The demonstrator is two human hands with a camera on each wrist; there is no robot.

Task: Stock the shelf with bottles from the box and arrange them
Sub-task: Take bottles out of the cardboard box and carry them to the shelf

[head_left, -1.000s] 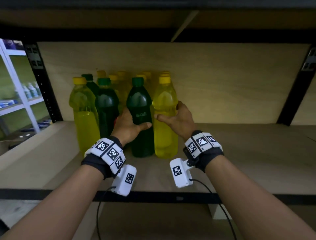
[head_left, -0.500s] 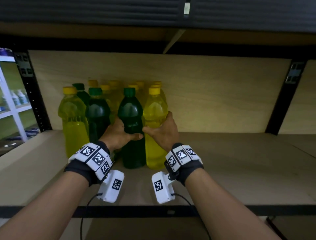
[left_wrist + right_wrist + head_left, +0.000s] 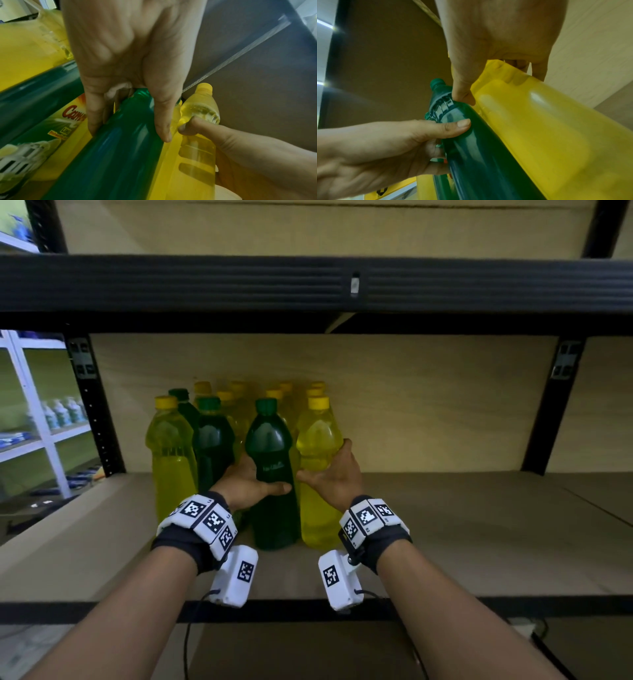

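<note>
A dark green bottle (image 3: pixel 272 470) and a yellow bottle (image 3: pixel 318 467) stand side by side at the front of a cluster on the wooden shelf (image 3: pixel 445 535). My left hand (image 3: pixel 250 482) grips the green bottle (image 3: pixel 123 142) around its middle, thumb across the front. My right hand (image 3: pixel 334 475) grips the yellow bottle (image 3: pixel 539 121), thumb in front and fingers behind it. Both bottles are upright with their bases on the shelf. Behind and to the left stand several more yellow and green bottles (image 3: pixel 205 433).
The shelf board stretches bare to the right of the bottles as far as a black upright post (image 3: pixel 555 405). A black beam (image 3: pixel 308 282) of the shelf above runs overhead. Another black post (image 3: pixel 92 405) stands left, with a white rack (image 3: pixel 41 419) beyond it.
The head view has tipped upward and pulled back, bringing the upper shelf beam into sight. Both hands keep their grips on the two front bottles, which stay where they stood.
</note>
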